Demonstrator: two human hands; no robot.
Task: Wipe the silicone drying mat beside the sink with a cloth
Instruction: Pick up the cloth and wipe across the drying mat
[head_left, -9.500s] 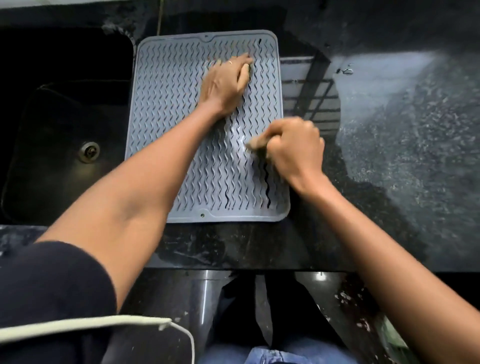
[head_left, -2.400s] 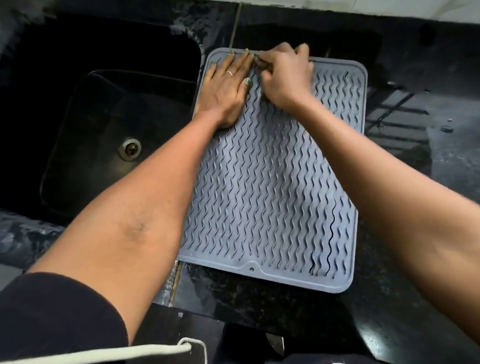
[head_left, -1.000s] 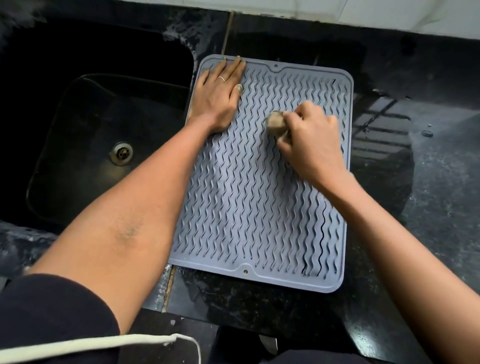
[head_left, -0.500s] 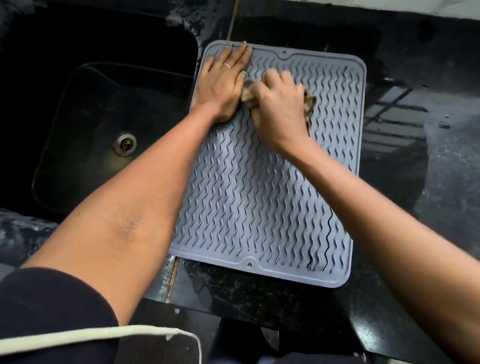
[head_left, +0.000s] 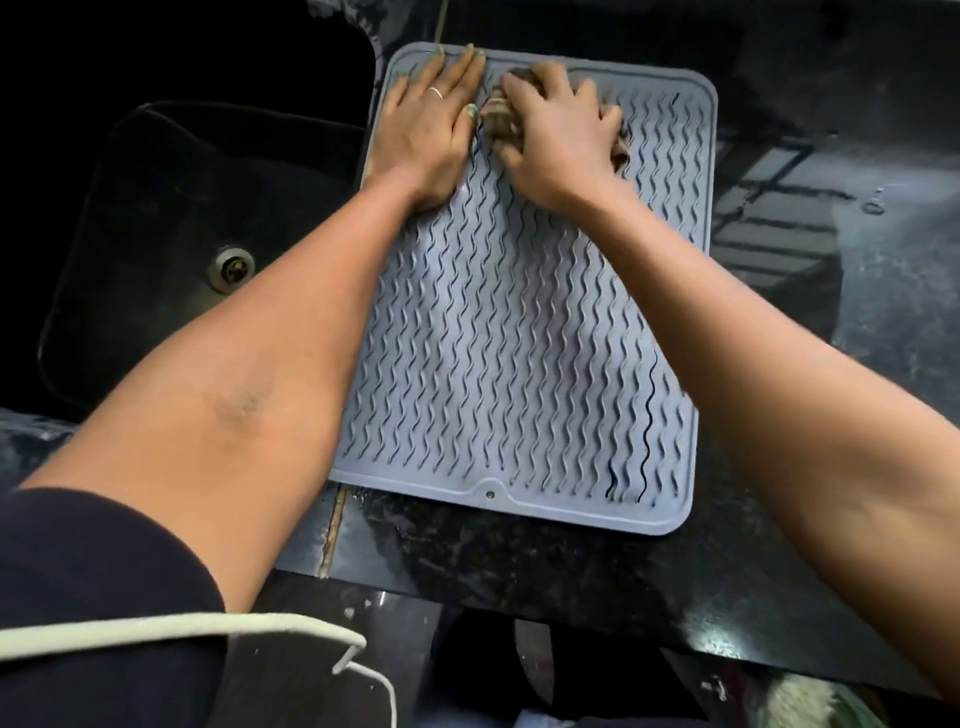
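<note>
A grey silicone drying mat (head_left: 519, 353) with wavy ridges lies on the black counter, just right of the sink. My left hand (head_left: 428, 130) rests flat on the mat's far left corner, fingers straight, a ring on one finger. Right beside it, my right hand (head_left: 558, 135) grips a bunched brownish cloth (head_left: 498, 117) and presses it on the mat near the far edge. Most of the cloth is hidden under that hand; a bit shows at its right side too.
The black sink (head_left: 197, 223) with a metal drain (head_left: 231, 262) lies left of the mat. Wet black stone counter (head_left: 831, 312) stretches to the right and along the front edge. A few water drops sit at the far right.
My right hand has slid the cloth further away along the mat, up to its far edge beside my left hand. The left hand has stayed pressed on the far left corner.
</note>
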